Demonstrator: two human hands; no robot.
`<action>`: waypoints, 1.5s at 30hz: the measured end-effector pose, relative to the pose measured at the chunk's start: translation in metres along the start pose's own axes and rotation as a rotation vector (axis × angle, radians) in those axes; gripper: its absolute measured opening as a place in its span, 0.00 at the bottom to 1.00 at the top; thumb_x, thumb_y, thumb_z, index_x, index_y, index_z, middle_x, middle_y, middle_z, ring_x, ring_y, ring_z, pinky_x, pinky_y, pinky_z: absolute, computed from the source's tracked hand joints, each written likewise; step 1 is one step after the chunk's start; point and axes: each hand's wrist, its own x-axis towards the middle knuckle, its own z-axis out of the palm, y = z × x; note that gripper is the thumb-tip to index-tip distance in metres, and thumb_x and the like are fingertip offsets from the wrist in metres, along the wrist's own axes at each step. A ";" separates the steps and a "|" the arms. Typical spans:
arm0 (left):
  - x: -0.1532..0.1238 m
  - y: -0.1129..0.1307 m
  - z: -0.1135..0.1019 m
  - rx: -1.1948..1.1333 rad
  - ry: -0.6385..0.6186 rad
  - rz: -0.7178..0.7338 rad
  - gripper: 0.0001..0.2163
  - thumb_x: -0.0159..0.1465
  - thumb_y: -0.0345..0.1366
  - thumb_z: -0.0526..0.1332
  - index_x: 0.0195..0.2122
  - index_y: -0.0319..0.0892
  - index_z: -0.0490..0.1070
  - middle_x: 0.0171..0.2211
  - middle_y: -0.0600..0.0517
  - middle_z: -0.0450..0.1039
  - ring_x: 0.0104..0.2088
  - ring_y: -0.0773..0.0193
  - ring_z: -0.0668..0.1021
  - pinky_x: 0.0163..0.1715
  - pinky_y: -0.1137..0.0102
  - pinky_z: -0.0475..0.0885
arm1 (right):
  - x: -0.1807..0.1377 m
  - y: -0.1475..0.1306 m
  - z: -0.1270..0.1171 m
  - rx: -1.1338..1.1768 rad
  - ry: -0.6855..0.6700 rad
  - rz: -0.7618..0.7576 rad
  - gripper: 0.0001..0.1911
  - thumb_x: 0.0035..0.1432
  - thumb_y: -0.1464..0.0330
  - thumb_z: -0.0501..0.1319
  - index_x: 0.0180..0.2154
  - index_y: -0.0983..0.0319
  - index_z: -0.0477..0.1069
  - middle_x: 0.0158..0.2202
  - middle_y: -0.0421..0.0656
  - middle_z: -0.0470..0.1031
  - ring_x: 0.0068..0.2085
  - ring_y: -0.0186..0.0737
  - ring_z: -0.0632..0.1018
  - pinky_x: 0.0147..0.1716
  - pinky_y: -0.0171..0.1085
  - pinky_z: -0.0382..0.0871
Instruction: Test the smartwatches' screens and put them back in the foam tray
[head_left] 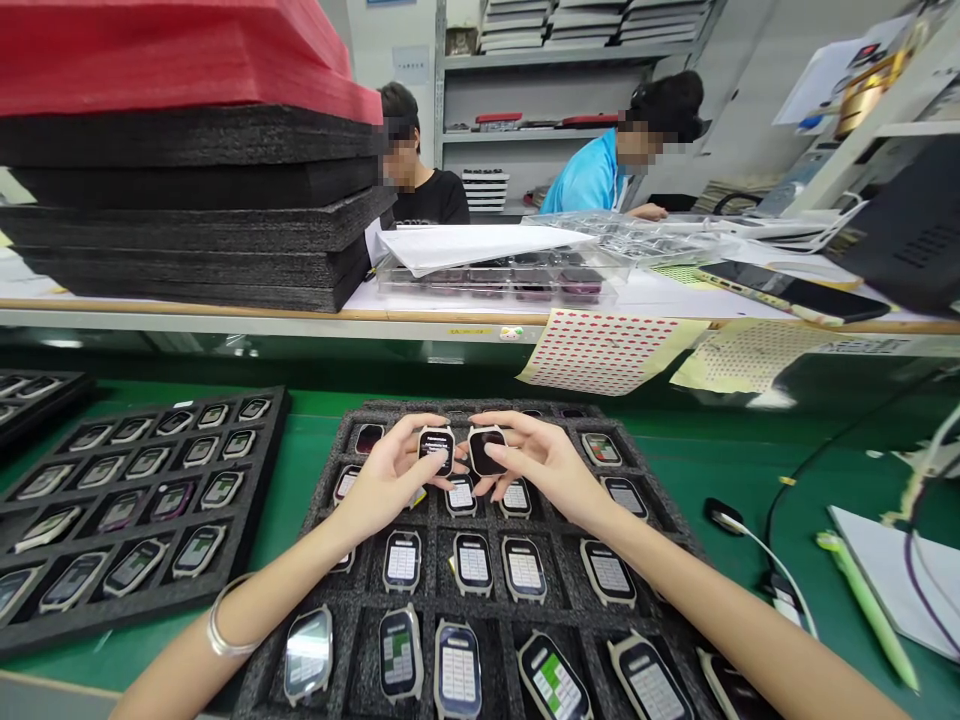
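My left hand (390,478) pinches a small watch body (436,447) with a lit screen, held above a black foam tray (660,505). My right hand (541,462) grips a second watch body (484,447) whose screen is dark, right beside the first. Both hands hover over the tray's far rows. The tray's pockets hold several more watch bodies with lit grid screens (474,562). A silver bangle (223,622) circles my left wrist.
A second foam tray (255,490) of watch bodies lies to the left on the green mat. Black and red foam sheets (187,200) are stacked on the shelf behind. Sticker sheets (607,350) hang from the shelf edge. Two seated people work beyond. A cable and green pen (866,600) lie at right.
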 end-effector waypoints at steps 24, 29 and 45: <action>0.035 -0.021 -0.050 0.990 0.038 0.196 0.25 0.60 0.35 0.60 0.57 0.41 0.53 0.47 0.44 0.70 0.45 0.55 0.75 0.45 0.60 0.70 | 0.002 0.001 0.000 0.069 0.027 -0.035 0.21 0.62 0.63 0.59 0.54 0.64 0.62 0.43 0.53 0.75 0.28 0.42 0.80 0.21 0.32 0.74; 0.045 -0.024 -0.063 1.264 -0.034 0.186 0.19 0.54 0.42 0.66 0.45 0.43 0.68 0.44 0.46 0.70 0.47 0.50 0.70 0.48 0.56 0.65 | 0.002 0.001 0.000 0.089 0.005 -0.025 0.20 0.63 0.62 0.58 0.54 0.64 0.62 0.44 0.54 0.75 0.28 0.42 0.80 0.21 0.33 0.74; 0.035 -0.017 -0.086 1.245 0.233 -0.094 0.13 0.59 0.44 0.59 0.25 0.39 0.69 0.26 0.43 0.71 0.33 0.48 0.75 0.32 0.64 0.63 | -0.004 -0.006 0.000 0.254 -0.158 -0.052 0.24 0.66 0.65 0.53 0.61 0.60 0.53 0.52 0.55 0.69 0.38 0.46 0.79 0.28 0.38 0.75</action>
